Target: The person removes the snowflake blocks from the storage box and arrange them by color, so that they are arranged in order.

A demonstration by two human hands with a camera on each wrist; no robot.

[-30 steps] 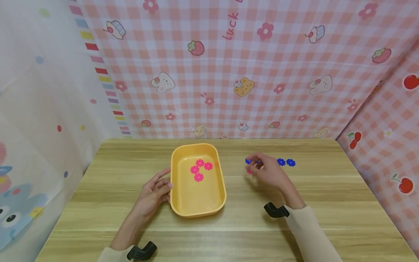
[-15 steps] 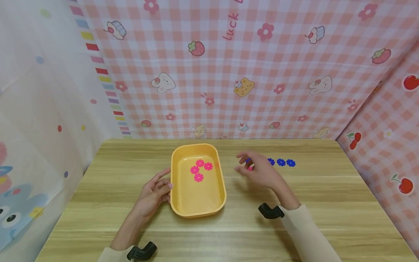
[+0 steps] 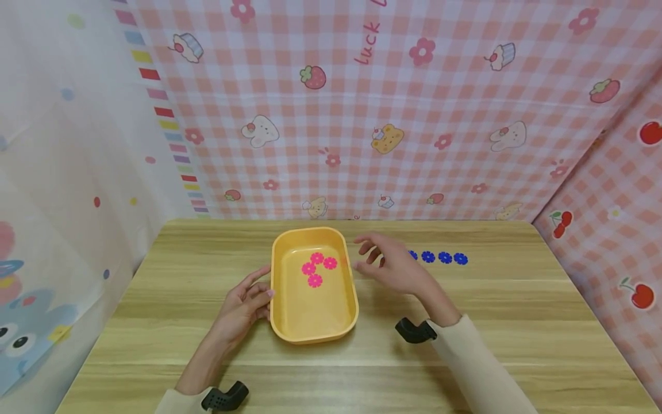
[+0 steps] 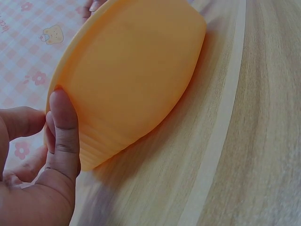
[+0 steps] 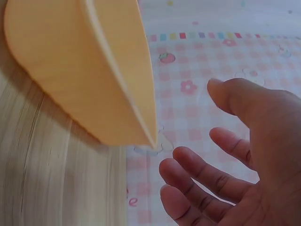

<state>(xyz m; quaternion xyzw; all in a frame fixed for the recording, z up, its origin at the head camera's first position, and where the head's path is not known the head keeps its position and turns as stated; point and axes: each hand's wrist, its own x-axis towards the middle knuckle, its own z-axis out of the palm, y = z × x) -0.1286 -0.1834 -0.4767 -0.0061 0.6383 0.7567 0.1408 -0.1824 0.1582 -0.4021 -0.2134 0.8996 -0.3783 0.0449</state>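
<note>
A yellow tray (image 3: pixel 314 322) stands on the wooden table with several pink snowflake discs (image 3: pixel 315 280) lying in its far half. My left hand (image 3: pixel 242 310) holds the tray by its left side, thumb at the rim; the left wrist view shows the thumb (image 4: pixel 64 120) against the yellow wall. Close to the tray's right rim is my right hand (image 3: pixel 389 265), its fingers loosely bent and spread from the thumb. The right wrist view shows nothing between those fingers (image 5: pixel 211 176). Several blue snowflake discs (image 3: pixel 427 257) lie in a row just right of this hand, which partly covers the leftmost.
The wooden table (image 3: pixel 465 345) reaches back to a pink checked cloth (image 3: pixel 351 115) hanging behind it. Pale cloth (image 3: pixel 103 144) hangs on the left, more checked cloth (image 3: pixel 610 247) on the right. A black wrist mount (image 3: pixel 224 397) sits by the left sleeve.
My right hand has moved left from the blue discs to the tray's right rim. The pink disc beside it no longer shows. The left hand and tray stay in place.
</note>
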